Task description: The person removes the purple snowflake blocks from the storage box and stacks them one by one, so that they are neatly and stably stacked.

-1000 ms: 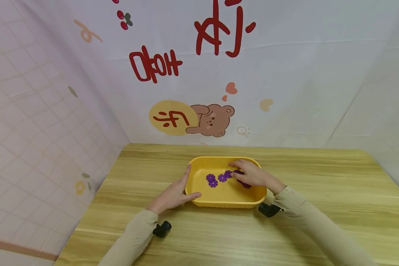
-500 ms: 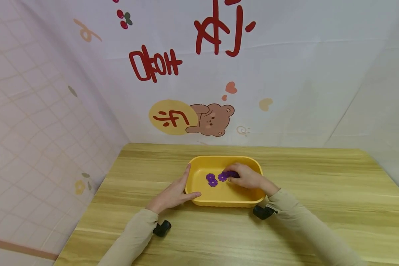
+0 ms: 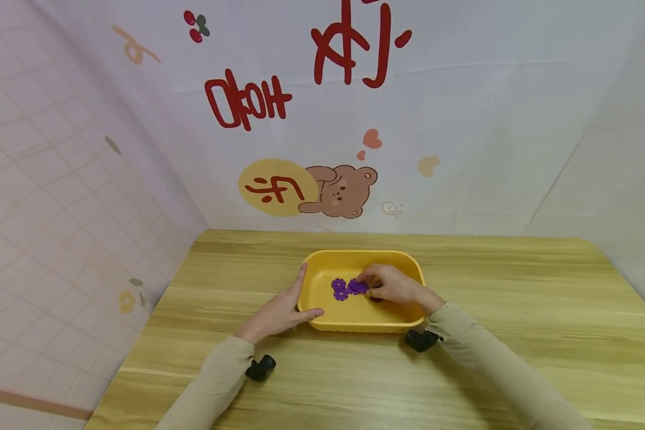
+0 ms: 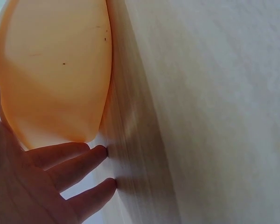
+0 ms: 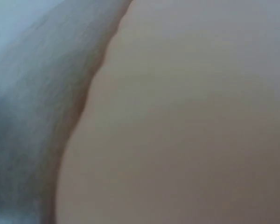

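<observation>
A yellow plastic basin (image 3: 365, 327) stands on the table in the head view. My left hand (image 3: 279, 309) lies along its left end, with straight fingers on the outside and the thumb over the front corner of the rim. In the left wrist view, the left hand's fingers (image 4: 77, 165) stretch beside the basin's outer wall (image 4: 56, 70). Inside the basin, my right hand (image 3: 391, 283) has curled fingers pinching several purple snowflake discs (image 3: 358, 287). A few more purple discs (image 3: 340, 289) lie flat just left of them. A dark piece shows partly below the right hand.
The wooden table (image 3: 236, 263) extends around the basin. A white printed cloth wall (image 3: 462, 119) rises behind the table. Black wrist devices sit at the left wrist (image 3: 261, 367) and right wrist (image 3: 421, 340). The right wrist view is blurred, filled by a close pale surface.
My right hand has moved left inside the basin, and its fingers have curled in, gathering the right-hand purple discs towards the left group. The left hand stays at the basin's left end.
</observation>
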Motion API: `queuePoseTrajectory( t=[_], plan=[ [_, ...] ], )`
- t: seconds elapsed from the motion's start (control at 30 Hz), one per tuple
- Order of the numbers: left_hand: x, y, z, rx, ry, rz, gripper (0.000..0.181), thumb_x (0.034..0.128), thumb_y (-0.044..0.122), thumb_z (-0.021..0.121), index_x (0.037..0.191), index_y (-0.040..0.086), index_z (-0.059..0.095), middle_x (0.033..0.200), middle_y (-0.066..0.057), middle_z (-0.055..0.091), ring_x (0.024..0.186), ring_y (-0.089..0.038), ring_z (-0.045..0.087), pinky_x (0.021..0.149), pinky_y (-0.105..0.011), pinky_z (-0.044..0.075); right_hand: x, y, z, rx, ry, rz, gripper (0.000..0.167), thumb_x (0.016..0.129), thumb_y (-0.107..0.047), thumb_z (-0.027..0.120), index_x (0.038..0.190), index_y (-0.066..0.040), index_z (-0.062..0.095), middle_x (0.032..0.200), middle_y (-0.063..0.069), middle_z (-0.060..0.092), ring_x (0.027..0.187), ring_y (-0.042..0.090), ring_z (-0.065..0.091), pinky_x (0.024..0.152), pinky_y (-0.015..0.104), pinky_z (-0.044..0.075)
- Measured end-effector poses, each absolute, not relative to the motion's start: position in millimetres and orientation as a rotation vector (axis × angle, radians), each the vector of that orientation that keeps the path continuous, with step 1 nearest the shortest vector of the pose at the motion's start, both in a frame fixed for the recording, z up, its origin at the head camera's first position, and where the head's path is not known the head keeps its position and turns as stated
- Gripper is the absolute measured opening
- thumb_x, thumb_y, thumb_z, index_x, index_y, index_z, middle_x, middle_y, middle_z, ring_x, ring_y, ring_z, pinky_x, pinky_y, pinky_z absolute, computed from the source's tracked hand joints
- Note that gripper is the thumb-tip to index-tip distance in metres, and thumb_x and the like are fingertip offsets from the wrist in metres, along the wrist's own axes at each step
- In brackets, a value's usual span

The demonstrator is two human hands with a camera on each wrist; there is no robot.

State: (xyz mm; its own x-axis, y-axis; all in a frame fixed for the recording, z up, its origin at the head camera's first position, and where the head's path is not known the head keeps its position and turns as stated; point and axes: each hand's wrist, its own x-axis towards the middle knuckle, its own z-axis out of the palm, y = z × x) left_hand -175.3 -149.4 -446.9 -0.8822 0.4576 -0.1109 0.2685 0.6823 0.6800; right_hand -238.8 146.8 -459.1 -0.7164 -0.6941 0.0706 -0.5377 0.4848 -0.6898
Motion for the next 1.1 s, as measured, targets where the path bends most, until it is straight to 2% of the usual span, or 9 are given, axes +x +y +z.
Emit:
queuePoseTrajectory(
  t=[0.2, 0.37, 0.57, 0.73, 0.93, 1.1],
  plan=[
    [-175.0, -150.0, -446.7, 0.588, 2.616, 1.014, 0.107, 0.0885, 0.054, 0.064, 0.154, 0.016, -0.012, 0.155, -0.018, 0.019, 0.135, -0.03, 0.035, 0.108, -0.043, 0.028, -238.4, 145.3, -459.1, -0.997, 2.456, -1.113, 0.027, 0.085, 0.0, 0.072, 0.111, 0.004, 0.068, 0.105, 0.013, 0.064, 0.088, 0.021, 0.059, 0.076, 0.028, 0.05],
    [-174.7, -151.1, -445.6, 0.578, 2.62, 1.024, 0.107, 0.0884, 0.053, 0.064, 0.155, 0.015, -0.011, 0.154, -0.019, 0.022, 0.132, -0.031, 0.039, 0.106, -0.044, 0.031, -240.7, 141.2, -459.5, -0.977, 2.479, -1.108, 0.025, 0.084, -0.007, 0.074, 0.108, -0.001, 0.071, 0.098, 0.007, 0.063, 0.086, 0.017, 0.057, 0.076, 0.03, 0.048],
    [-174.9, -150.3, -444.9, 0.573, 2.612, 1.037, 0.106, 0.0893, 0.049, 0.065, 0.155, 0.014, -0.011, 0.155, -0.018, 0.022, 0.131, -0.029, 0.04, 0.106, -0.043, 0.031, -242.1, 139.9, -458.8, -0.977, 2.452, -1.124, 0.02, 0.084, -0.004, 0.074, 0.104, 0.0, 0.071, 0.093, 0.005, 0.064, 0.081, 0.014, 0.057, 0.073, 0.028, 0.049],
    [-174.7, -148.7, -445.3, 0.581, 2.6, 1.061, 0.104, 0.0904, 0.044, 0.067, 0.155, 0.013, -0.01, 0.155, -0.018, 0.02, 0.134, -0.028, 0.037, 0.107, -0.043, 0.029, -241.9, 140.2, -458.6, -0.968, 2.421, -1.13, 0.022, 0.082, -0.005, 0.076, 0.103, 0.001, 0.071, 0.093, 0.005, 0.066, 0.082, 0.016, 0.058, 0.072, 0.027, 0.049],
    [-174.5, -148.4, -446.1, 0.586, 2.609, 1.064, 0.105, 0.0901, 0.046, 0.066, 0.155, 0.013, -0.01, 0.154, -0.02, 0.022, 0.126, -0.027, 0.045, 0.104, -0.042, 0.034, -239.9, 139.2, -457.8, -0.97, 2.429, -1.106, 0.025, 0.08, -0.004, 0.077, 0.104, -0.001, 0.07, 0.091, 0.006, 0.065, 0.082, 0.02, 0.057, 0.072, 0.026, 0.049],
    [-174.1, -147.6, -446.5, 0.577, 2.611, 1.068, 0.103, 0.0911, 0.04, 0.067, 0.155, 0.013, -0.01, 0.155, -0.019, 0.02, 0.133, -0.029, 0.038, 0.107, -0.043, 0.03, -239.6, 139.7, -458.6, -0.984, 2.436, -1.113, 0.024, 0.081, -0.003, 0.076, 0.104, 0.0, 0.071, 0.088, 0.006, 0.065, 0.075, 0.013, 0.056, 0.064, 0.026, 0.049]
  ],
)
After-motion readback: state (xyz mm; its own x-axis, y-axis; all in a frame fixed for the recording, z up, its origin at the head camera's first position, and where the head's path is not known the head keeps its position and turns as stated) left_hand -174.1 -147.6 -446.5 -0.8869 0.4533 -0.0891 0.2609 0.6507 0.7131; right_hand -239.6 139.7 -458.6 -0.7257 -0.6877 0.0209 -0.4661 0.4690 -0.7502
